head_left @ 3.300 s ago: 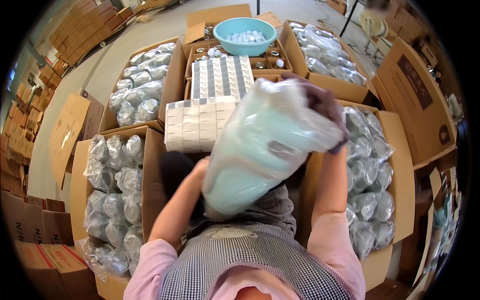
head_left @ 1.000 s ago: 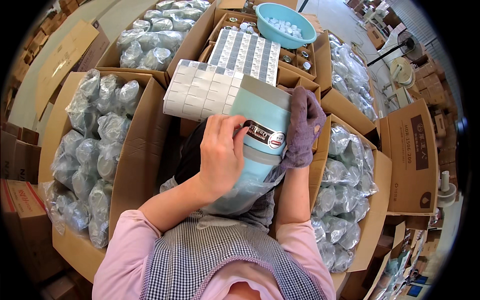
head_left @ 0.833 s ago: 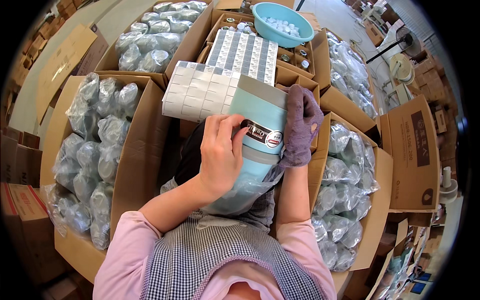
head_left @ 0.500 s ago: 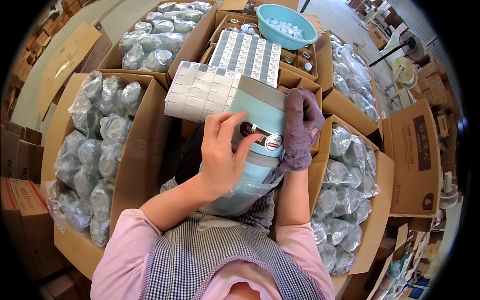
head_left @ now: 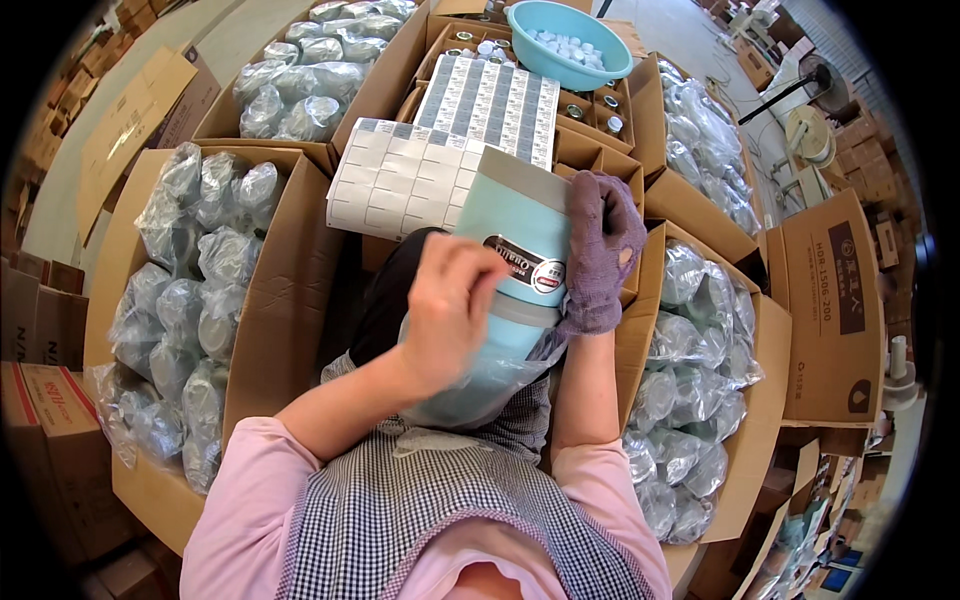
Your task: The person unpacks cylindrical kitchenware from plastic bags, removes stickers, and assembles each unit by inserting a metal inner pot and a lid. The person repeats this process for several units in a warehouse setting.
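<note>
A pale blue cylindrical flask (head_left: 505, 215) with grey bands leans in front of me, its upper end tilted away. An oval dark label (head_left: 524, 264) with a round white part sits on its side. Clear plastic film (head_left: 455, 395) wraps the lower part of the flask. My right hand (head_left: 604, 250), in a purple-grey glove with a hole in it, grips the flask along its right side. My bare left hand (head_left: 450, 310) is at the flask's left side, fingers bent by the label's left end. Motion smears those fingers, so whether they hold anything is unclear.
Sticker sheets (head_left: 405, 180) lie beyond the flask on a divided carton (head_left: 590, 160). A blue basin (head_left: 515, 45) of small white pieces stands behind. Open boxes of plastic-wrapped vessels flank me, at left (head_left: 265, 330) and right (head_left: 755, 400). A fan (head_left: 822, 85) stands far right.
My left hand's spread thumb and fingers have drawn in beside the label and now blur. My right hand keeps its hold on the flask, which has shifted very slightly.
</note>
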`<state>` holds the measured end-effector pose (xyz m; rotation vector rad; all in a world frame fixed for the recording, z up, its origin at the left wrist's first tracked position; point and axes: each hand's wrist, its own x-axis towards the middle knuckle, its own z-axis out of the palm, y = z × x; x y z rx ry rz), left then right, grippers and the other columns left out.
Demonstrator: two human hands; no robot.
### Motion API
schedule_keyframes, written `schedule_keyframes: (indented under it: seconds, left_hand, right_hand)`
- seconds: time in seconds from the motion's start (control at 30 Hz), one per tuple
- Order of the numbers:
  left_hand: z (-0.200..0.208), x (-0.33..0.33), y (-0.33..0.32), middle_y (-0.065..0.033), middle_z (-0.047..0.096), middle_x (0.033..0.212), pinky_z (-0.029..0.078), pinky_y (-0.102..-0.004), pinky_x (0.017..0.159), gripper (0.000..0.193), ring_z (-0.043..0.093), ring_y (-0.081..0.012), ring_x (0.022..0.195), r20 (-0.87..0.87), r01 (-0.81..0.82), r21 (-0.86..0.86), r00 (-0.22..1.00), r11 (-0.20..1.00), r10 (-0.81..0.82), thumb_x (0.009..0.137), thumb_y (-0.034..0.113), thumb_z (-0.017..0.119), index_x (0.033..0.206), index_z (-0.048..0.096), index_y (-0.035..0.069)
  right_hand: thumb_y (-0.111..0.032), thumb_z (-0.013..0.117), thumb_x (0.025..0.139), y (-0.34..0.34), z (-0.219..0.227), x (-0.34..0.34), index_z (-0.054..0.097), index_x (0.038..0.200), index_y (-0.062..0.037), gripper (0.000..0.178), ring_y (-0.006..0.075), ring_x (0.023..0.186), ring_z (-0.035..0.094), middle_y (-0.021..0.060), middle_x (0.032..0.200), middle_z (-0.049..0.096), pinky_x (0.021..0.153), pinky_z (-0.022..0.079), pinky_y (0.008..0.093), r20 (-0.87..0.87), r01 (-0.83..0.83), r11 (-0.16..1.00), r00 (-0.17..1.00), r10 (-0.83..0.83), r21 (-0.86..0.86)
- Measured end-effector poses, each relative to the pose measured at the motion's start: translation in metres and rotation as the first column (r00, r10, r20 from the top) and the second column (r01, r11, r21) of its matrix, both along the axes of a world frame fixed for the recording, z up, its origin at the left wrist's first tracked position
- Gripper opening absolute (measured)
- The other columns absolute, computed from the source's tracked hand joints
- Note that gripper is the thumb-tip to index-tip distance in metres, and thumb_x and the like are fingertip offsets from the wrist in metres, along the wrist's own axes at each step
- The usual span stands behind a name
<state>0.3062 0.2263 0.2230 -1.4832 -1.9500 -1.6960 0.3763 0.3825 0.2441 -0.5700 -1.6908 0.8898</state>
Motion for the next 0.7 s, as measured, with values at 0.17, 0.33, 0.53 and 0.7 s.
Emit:
schedule_keyframes:
  seconds: [0.17, 0.33, 0.53, 0.7]
  left_hand:
    - [0.008, 0.006, 0.002, -0.0122, 0.057, 0.096, 0.051, -0.0303, 0.063, 0.021, 0.061, -0.0228, 0.077, 0.207, -0.06, 0.082, 0.977, 0.995, 0.042, 0.081, -0.004, 0.072, 0.1, 0.064, 0.0]
    - [-0.003, -0.005, 0.004, -0.0125, 0.058, 0.097, 0.052, -0.0306, 0.066, 0.024, 0.061, -0.0236, 0.077, 0.014, -0.132, 0.101, 0.991, 0.986, 0.131, 0.081, -0.006, 0.07, 0.104, 0.063, -0.001]
    - [0.0, -0.007, 0.006, -0.0136, 0.058, 0.093, 0.052, -0.0318, 0.067, 0.018, 0.061, -0.0246, 0.076, 0.044, -0.093, 0.085, 0.995, 0.992, 0.09, 0.082, -0.008, 0.068, 0.098, 0.062, -0.002]
    - [0.005, -0.009, 0.005, -0.0107, 0.06, 0.087, 0.049, -0.0288, 0.069, 0.011, 0.059, -0.0197, 0.075, 0.209, -0.028, 0.013, 0.978, 1.0, 0.025, 0.085, -0.006, 0.065, 0.093, 0.061, -0.002]
  right_hand:
    - [-0.009, 0.071, 0.082, -0.005, 0.01, 0.001, 0.065, 0.083, 0.0032, 0.013, 0.0243, 0.084, 0.061, 0.0129, 0.084, 0.065, 0.08, 0.048, 0.0343, 0.036, -0.025, 0.995, 0.999, 0.022, 0.094]
    - [-0.009, 0.071, 0.082, -0.003, 0.007, 0.002, 0.064, 0.081, 0.0031, 0.014, 0.025, 0.082, 0.06, 0.0128, 0.082, 0.064, 0.079, 0.048, 0.0348, 0.012, -0.015, 0.999, 1.0, 0.014, 0.047]
    - [-0.01, 0.072, 0.082, 0.0, 0.001, 0.003, 0.063, 0.08, 0.0036, 0.016, 0.0247, 0.08, 0.059, 0.0126, 0.08, 0.062, 0.077, 0.048, 0.035, 0.006, 0.001, 0.996, 1.0, -0.002, 0.093]
    - [-0.009, 0.072, 0.081, 0.001, 0.0, 0.004, 0.063, 0.08, 0.0034, 0.015, 0.0243, 0.08, 0.059, 0.0128, 0.08, 0.062, 0.077, 0.048, 0.0344, -0.012, 0.004, 0.997, 1.0, -0.003, 0.081]
